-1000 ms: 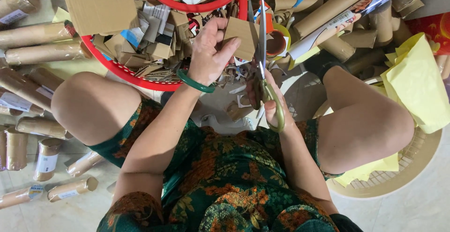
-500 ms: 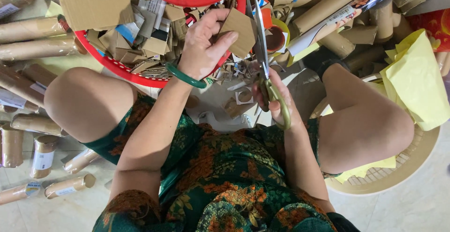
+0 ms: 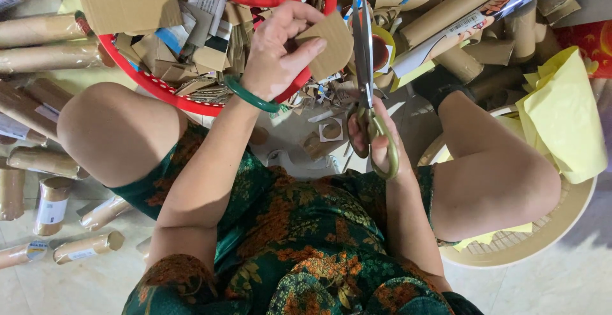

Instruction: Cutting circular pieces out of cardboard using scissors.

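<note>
My left hand (image 3: 280, 50), with a green bangle (image 3: 248, 95) on the wrist, pinches a small brown cardboard piece (image 3: 331, 47) above the rim of a red basket (image 3: 191, 105). My right hand (image 3: 376, 140) grips the olive handles of a pair of scissors (image 3: 364, 66). The blades point up, just to the right of the cardboard piece, and look nearly closed. Both hands work between my bare knees.
The red basket is full of cardboard scraps (image 3: 191, 41). Cardboard tubes (image 3: 38, 28) lie on the floor at left and in a pile at top right (image 3: 472, 9). Yellow paper (image 3: 564, 117) drapes over a beige round tray (image 3: 548, 232). Small offcuts (image 3: 331, 130) lie on the floor.
The scissors have swung upright and shifted right of the cardboard piece. My left hand has turned the piece, keeping hold of it.
</note>
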